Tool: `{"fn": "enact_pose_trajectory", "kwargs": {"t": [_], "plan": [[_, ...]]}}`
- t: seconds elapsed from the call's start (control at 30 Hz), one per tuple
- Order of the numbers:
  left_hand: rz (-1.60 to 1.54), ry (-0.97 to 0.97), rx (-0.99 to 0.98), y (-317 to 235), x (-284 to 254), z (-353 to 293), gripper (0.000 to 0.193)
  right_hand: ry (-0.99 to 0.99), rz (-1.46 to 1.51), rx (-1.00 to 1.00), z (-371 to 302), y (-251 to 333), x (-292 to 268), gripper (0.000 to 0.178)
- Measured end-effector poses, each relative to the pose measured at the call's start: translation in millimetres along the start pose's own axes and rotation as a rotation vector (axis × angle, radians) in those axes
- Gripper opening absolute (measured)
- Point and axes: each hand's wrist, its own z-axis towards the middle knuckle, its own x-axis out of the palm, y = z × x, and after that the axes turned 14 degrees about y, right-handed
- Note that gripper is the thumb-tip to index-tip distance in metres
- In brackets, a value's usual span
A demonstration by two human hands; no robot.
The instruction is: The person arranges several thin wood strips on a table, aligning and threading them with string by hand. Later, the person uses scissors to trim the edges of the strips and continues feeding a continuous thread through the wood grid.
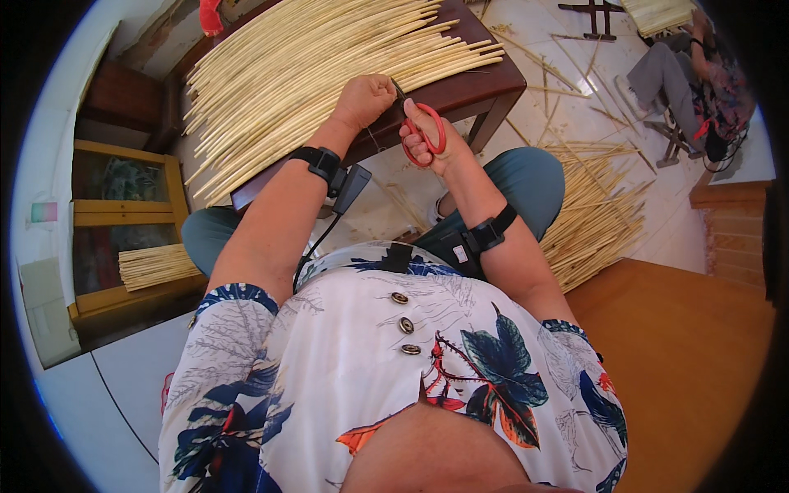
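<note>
My right hand [427, 141] is closed round the red handles of a pair of scissors [443, 130]. The dark blades point up and left, toward my left hand [363, 100]. That hand is closed, its fingers pinched together by the blade tips at the near edge of a layer of long pale-yellow stalks [304, 70]. What it pinches is too small to make out. A thin strand [374, 140] hangs just below it. The stalks lie side by side across a dark reddish-brown table [511, 80] in front of me.
More stalks [596, 205] lie heaped on the floor to my right, with loose ones scattered beyond. Another bundle [156, 264] lies by a wooden glass-fronted cabinet [123, 209] on the left. A seated person [699, 82] is at the far right. A brown wooden surface [666, 345] stands near right.
</note>
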Motion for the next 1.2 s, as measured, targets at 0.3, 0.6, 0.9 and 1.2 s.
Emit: {"fn": "enact_pose_trajectory", "kwargs": {"t": [0.3, 0.6, 0.9, 1.2], "plan": [[-0.295, -0.173, 0.095, 1, 2, -10, 0.007, 0.064, 0.066, 0.097, -33, 6, 19, 0.060], [-0.758, -0.233, 0.119, -21, -54, -60, 0.007, -0.285, -0.214, -0.434, -172, 34, -77, 0.036], [-0.805, -0.498, 0.173, 28, -122, -141, 0.006, -0.930, 0.002, -0.167, -232, -104, -224, 0.040], [-0.832, -0.644, 0.243, 54, -157, -215, 0.008, -1.044, -0.229, 0.206, -241, -277, -242, 0.024]]}}
